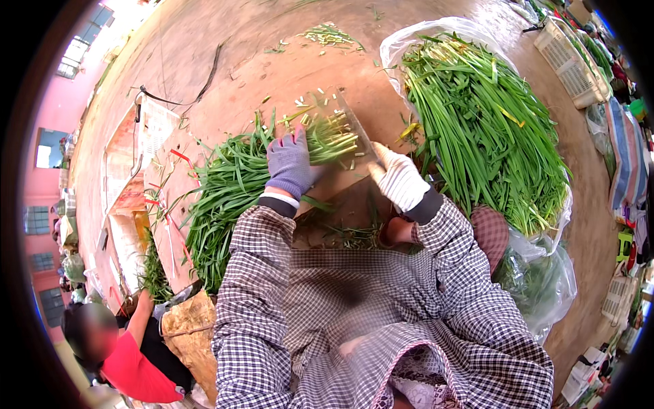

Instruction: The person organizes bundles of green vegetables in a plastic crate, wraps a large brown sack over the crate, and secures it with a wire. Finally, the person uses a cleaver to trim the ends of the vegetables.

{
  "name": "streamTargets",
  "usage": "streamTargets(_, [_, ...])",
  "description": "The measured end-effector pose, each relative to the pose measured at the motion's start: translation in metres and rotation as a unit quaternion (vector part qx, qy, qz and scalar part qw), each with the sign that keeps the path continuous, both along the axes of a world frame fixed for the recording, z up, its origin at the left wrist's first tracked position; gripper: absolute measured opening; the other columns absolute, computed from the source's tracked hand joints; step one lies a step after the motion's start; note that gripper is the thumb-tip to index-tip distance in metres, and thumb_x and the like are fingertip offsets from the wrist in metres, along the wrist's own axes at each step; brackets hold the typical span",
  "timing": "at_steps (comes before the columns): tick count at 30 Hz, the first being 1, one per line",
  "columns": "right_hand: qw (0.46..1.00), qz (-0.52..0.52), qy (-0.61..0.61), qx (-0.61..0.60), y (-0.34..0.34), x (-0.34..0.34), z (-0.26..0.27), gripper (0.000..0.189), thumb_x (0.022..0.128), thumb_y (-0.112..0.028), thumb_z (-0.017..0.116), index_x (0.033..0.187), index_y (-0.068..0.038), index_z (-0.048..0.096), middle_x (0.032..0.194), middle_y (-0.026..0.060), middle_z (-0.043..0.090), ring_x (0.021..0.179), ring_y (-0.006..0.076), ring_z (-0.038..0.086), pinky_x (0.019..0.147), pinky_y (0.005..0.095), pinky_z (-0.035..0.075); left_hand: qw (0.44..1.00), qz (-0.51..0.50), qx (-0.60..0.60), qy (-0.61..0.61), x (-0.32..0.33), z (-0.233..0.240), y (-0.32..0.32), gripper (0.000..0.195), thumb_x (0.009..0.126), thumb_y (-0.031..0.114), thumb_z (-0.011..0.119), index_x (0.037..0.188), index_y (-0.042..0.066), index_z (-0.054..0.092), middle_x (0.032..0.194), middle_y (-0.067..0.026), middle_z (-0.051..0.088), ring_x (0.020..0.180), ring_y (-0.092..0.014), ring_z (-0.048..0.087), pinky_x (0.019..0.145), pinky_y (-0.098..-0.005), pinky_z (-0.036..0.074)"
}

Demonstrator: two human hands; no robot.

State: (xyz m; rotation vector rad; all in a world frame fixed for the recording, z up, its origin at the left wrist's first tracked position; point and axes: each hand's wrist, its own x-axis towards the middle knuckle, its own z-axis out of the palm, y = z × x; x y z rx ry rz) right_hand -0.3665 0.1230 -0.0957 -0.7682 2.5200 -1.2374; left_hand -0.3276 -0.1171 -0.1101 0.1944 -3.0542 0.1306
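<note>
My left hand (pixel 290 162), in a purple-grey knit glove, presses on a bunch of green leafy stalks, probably garlic chives (pixel 232 166). The pale stem ends (pixel 334 138) point right, toward a broad knife blade (pixel 355 122). In a white striped glove, my right hand (pixel 401 176) grips the handle of the knife. The blade stands close beside the stem ends; whether it touches them I cannot tell. Short cut stem pieces (pixel 301 99) lie scattered on the board-like surface around the blade.
A large heap of the same greens (pixel 480 122) fills a clear plastic bag at right. Stem trimmings (pixel 332 36) lie farther off. Red plastic ties (pixel 186 161) and a white crate (pixel 153 120) are at left. A person in a red shirt (pixel 135 368) sits at lower left.
</note>
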Motion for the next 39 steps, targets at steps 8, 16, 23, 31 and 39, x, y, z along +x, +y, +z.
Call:
streamTargets(8, [0.997, 0.007, -0.001, -0.077, 0.005, 0.044, 0.020, 0.034, 0.090, -0.015, 0.058, 0.120, 0.000, 0.053, 0.080, 0.0213, 0.063, 0.070, 0.0378, 0.063, 0.061, 0.0396, 0.050, 0.997, 0.069, 0.033, -0.033, -0.001, 0.028, 0.018, 0.088, 0.067, 0.057, 0.073, 0.131, 0.005, 0.044, 0.108, -0.0183, 0.058, 0.103, -0.033, 0.056, 0.086, -0.0430, 0.046])
streamTargets(16, [0.997, 0.007, 0.043, 0.068, 0.006, 0.037, 0.016, 0.028, 0.091, -0.021, 0.052, 0.111, -0.002, 0.055, 0.080, 0.0214, 0.064, 0.072, 0.0382, 0.063, 0.063, 0.0445, 0.050, 0.989, 0.087, 0.040, -0.114, -0.001, 0.023, 0.017, 0.075, 0.070, 0.058, 0.071, 0.120, 0.007, 0.048, 0.110, -0.0159, 0.058, 0.104, -0.031, 0.056, 0.082, -0.0433, 0.049])
streamTargets(23, [0.987, 0.016, 0.081, 0.136, 0.004, 0.028, 0.012, 0.027, 0.090, -0.021, 0.054, 0.108, 0.000, 0.057, 0.080, 0.0222, 0.064, 0.071, 0.0390, 0.062, 0.064, 0.0444, 0.051, 0.991, 0.072, 0.040, -0.107, -0.007, 0.015, 0.015, 0.072, 0.069, 0.056, 0.073, 0.117, 0.007, 0.049, 0.108, -0.0160, 0.058, 0.101, -0.032, 0.057, 0.081, -0.0437, 0.049])
streamTargets(31, [0.997, -0.014, 0.071, 0.032, 0.008, 0.025, 0.011, 0.028, 0.090, -0.020, 0.054, 0.111, -0.002, 0.057, 0.076, 0.0221, 0.064, 0.068, 0.0382, 0.062, 0.061, 0.0449, 0.050, 0.991, 0.074, 0.048, -0.097, -0.001, 0.024, 0.015, 0.071, 0.069, 0.055, 0.073, 0.117, 0.008, 0.049, 0.107, -0.0146, 0.059, 0.100, -0.031, 0.057, 0.080, -0.0442, 0.049])
streamTargets(39, [1.000, -0.002, 0.017, 0.024, 0.004, 0.026, 0.001, 0.029, 0.091, -0.020, 0.054, 0.114, -0.003, 0.056, 0.073, 0.0209, 0.063, 0.065, 0.0366, 0.063, 0.060, 0.0442, 0.050, 0.991, 0.071, 0.064, -0.089, 0.000, 0.023, 0.012, 0.073, 0.069, 0.055, 0.073, 0.118, 0.007, 0.048, 0.107, -0.0151, 0.058, 0.101, -0.032, 0.056, 0.079, -0.0447, 0.048])
